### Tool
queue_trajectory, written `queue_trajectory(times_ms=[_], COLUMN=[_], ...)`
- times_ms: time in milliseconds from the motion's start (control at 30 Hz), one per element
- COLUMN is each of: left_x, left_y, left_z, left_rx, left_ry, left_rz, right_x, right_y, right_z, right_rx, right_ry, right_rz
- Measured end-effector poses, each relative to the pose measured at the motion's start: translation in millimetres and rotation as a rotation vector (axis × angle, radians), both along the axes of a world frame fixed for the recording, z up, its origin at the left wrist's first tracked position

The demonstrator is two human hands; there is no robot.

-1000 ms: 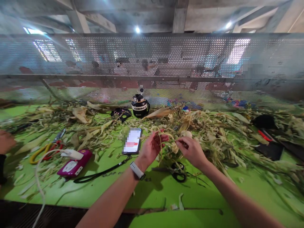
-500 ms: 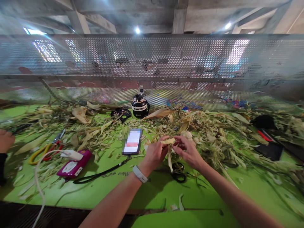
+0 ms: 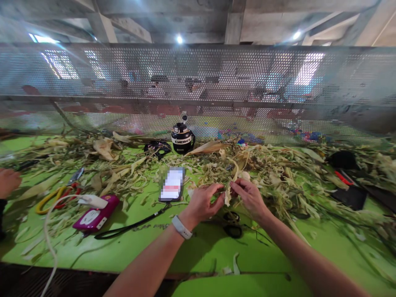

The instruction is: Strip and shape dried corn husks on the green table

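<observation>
A pale, dry corn husk strip (image 3: 228, 195) stands between my hands above the green table. My right hand (image 3: 250, 199) pinches it between thumb and fingers. My left hand (image 3: 204, 203), with a light band at the wrist, is close to the strip's left side. Its thumb and index finger are curved and apart; whether their tips touch the husk I cannot tell. Just below the hands lie scissors with black handles (image 3: 232, 231), their blades hidden. Loose husk pieces (image 3: 262, 165) are heaped behind my hands.
A phone (image 3: 173, 185) with a black strap lies left of my hands. Further left are a purple power bank (image 3: 96, 214) with a white cable and yellow-and-red-handled pliers (image 3: 51, 200). A black mug (image 3: 182, 138) stands before the perforated screen (image 3: 198, 74). Another person's hand (image 3: 9, 182) shows at far left.
The husk strip has turned more upright and shifted right, with its end now in my right fingers. My left thumb and index finger have come apart from their earlier grip.
</observation>
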State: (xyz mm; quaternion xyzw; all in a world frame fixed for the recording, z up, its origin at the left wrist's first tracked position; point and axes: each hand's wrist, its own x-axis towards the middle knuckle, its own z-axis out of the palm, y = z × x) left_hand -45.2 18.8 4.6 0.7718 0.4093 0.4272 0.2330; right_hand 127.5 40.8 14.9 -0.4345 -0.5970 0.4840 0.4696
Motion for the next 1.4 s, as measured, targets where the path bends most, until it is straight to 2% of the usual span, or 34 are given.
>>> queue_trajectory(times_ms=[100, 167, 267, 367, 467, 567, 733, 900, 1067, 1167, 1267, 1333, 1400], left_x=[2.6, 4.8, 7.9, 9.9, 11.5, 14.1, 18.8, 19.5, 17.3, 16.7, 17.9, 19.7, 21.3], left_y=[1.8, 4.0, 7.5, 9.5, 9.6, 9.8, 11.8, 10.7, 9.3, 7.6, 2.8, -1.2, -3.7], left_z=[-0.7, -1.3, -0.8, 0.8, 0.5, -3.7, -10.8, -6.4, -6.1, -8.5, -7.3, -5.2, -3.4], left_rx=[-0.016, -0.078, -0.252, -0.377, -0.424, -0.482, -0.597, -0.699, -0.722, -0.697, -0.694, -0.66, -0.636], left_ry=[0.011, -0.073, -0.346, -0.624, -0.751, -0.828, -1.005, -1.143, -1.177, -1.091, -0.932, -0.873, -0.868], left_rz=[0.011, 0.006, -0.002, 0.018, 0.013, -0.002, -0.061, -0.15, -0.231, -0.136, -0.056, -0.047, -0.012], right_x=[0.7, 0.7, 0.2, -0.3, -1.4, -3.8, -7.5, -6.1, -3.5, -1.5, 1.0, 2.0, 1.7], right_y=[0.4, 0.7, -0.4, -4.0, -8.7, -11.5, -9.8, -8.0, -7.7, -5.9, -4.2, -4.7, -6.7], right_z=[0.0, 0.3, 0.9, 1.5, 2.2, 1.2, -4.4, -5.0, 0.1, -0.1, -3.5, -6.7, -10.0], right_rx=[0.007, 0.022, 0.074, 0.19, 0.283, 0.249, 0.192, 0.191, 0.42, 0.539, 0.504, 0.452, 0.47], right_ry=[0.028, 0.029, -0.002, -0.104, -0.284, -0.343, -0.281, -0.258, -0.452, -0.418, -0.441, -0.535, -0.665], right_rz=[-0.028, -0.018, 0.017, 0.012, 0.099, 0.157, 0.099, 0.036, 0.006, -0.07, -0.17, -0.186, -0.167])
